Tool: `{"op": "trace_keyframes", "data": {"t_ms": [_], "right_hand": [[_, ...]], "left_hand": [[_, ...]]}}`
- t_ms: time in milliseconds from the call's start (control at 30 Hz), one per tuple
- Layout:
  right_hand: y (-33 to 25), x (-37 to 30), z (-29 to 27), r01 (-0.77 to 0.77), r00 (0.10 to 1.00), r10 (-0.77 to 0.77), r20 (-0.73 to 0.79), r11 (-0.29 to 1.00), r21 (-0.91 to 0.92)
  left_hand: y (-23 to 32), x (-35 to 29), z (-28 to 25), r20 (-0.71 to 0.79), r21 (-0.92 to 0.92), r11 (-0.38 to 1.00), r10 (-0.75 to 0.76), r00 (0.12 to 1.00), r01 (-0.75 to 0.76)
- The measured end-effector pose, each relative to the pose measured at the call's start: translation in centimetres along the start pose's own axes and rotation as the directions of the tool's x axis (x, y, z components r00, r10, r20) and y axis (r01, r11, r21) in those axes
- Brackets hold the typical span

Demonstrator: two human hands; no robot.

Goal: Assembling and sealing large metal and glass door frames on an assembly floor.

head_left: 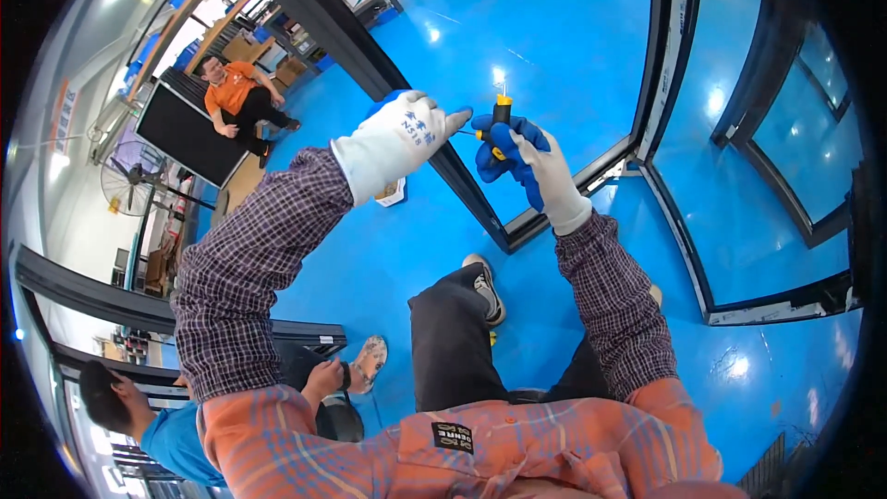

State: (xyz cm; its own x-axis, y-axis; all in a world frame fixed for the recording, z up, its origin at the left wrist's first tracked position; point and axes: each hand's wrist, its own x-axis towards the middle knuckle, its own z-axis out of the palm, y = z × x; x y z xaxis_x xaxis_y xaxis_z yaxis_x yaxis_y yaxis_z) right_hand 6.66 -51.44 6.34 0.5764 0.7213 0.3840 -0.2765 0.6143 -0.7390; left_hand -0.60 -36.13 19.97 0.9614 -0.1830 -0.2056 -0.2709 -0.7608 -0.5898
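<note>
A black metal frame (356,42) runs slantwise up in front of me, with its lower corner near the floor. My left hand (393,139), in a white glove with a blue palm, is closed over its bar; its curled fingertips are partly hidden. One finger points toward the right hand. My right hand (536,162), gloved the same way, is wrapped around a yellow-and-black tool (503,111) like a screwdriver, its short metal tip upward. Blue fingers cover much of its handle. The two hands are close together, slightly apart.
More black frames stand at the right (688,249) and at the left (102,282). A person in orange (236,88) sits at the far left by a dark panel (189,134) and a fan (129,176). Another person in blue (180,444) is close at my left. Shelves (199,18) stand behind.
</note>
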Motion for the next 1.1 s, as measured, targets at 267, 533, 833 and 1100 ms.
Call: {"op": "trace_keyframes", "data": {"t_ms": [267, 533, 833, 1100], "right_hand": [[0.2, 0.0, 0.2, 0.019, 0.998, -0.023, -0.062, 0.998, -0.063], [0.3, -0.6, -0.6, 0.002, 0.988, -0.050, -0.145, 0.950, -0.313], [0.3, -1.0, 0.6, 0.168, 0.959, -0.270, -0.087, 0.787, -0.593], [-2.2, -1.8, 0.0, -0.207, 0.978, 0.154, -0.137, 0.715, -0.668]], "left_hand": [[-0.6, 0.0, -0.9, -0.041, -0.048, 0.999, -0.007, 0.999, 0.005], [1.3, 0.6, 1.5, -0.069, -0.109, 0.994, -0.013, 0.998, 0.006], [1.5, 0.1, 1.8, -0.052, -0.101, 0.995, -0.024, 0.998, 0.018], [1.6, 0.3, 2.2, 0.021, -0.229, 0.970, -0.075, 0.997, 0.078]]}}
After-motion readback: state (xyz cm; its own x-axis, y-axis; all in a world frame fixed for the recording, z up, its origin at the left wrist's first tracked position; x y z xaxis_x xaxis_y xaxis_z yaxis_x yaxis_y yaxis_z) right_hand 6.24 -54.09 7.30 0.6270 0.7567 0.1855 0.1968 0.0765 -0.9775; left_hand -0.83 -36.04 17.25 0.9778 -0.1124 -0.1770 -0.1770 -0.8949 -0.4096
